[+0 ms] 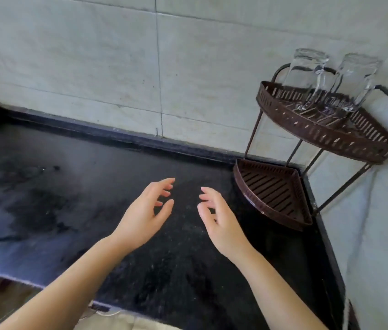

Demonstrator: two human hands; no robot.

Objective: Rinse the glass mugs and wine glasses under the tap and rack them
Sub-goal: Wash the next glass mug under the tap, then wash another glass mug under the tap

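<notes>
While both my hands hover empty over the dark surface [45,186], a brown two-tier corner rack [330,136] stands at the far right against the tiled wall [93,55]. Upper tier: two glass mugs [306,77] upside down, side by side (lower tier bare). Left hand [145,215], right hand [219,220]: fingers loosely spread, gripping nothing.

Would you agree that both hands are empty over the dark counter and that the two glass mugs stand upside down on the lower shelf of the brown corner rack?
Not quite: the head view shows the two glass mugs upside down on the upper shelf of the brown corner rack; the lower shelf holds nothing. The rest stands: the left hand and right hand are empty over the dark counter.
</notes>
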